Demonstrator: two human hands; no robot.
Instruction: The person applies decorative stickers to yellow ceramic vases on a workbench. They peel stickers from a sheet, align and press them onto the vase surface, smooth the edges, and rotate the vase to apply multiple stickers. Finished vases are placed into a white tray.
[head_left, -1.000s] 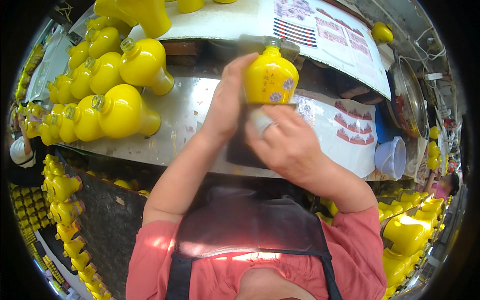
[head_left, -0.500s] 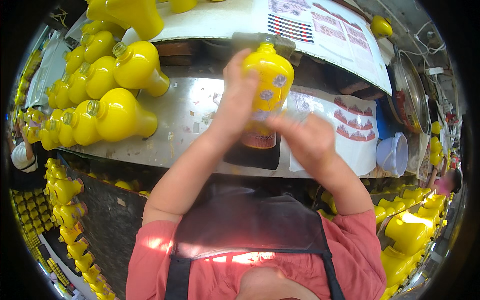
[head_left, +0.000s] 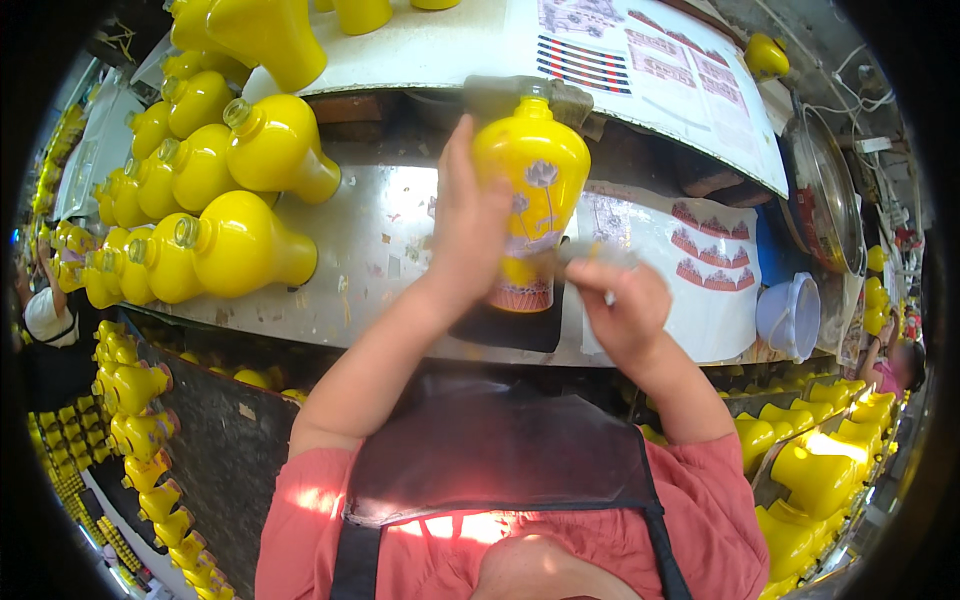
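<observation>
A glossy yellow glass bottle (head_left: 555,170) stands on a black pad (head_left: 520,328) in front of me. Purple lotus-flower decals and a reddish patterned band near its base decorate it. My left hand (head_left: 470,215) presses along the bottle's left side and steadies it, with the fingers pointing up. Beside the lower right of the bottle, my right hand (head_left: 625,295) is closed, its fingertips close to the decal. A thin, motion-smeared piece shows at those fingertips; its kind cannot be made out.
Several plain yellow bottles (head_left: 255,245) lie in rows on the left of the metal table (head_left: 370,200). On the right are a decal sheet (head_left: 700,310) and a pale purple bucket (head_left: 790,315). More printed sheets (head_left: 680,70) lie on the raised white shelf behind.
The bottle has turned, so its lotus decal now faces me more. My right hand has shifted slightly right and down, away from the bottle's front; my left hand stays on its side.
</observation>
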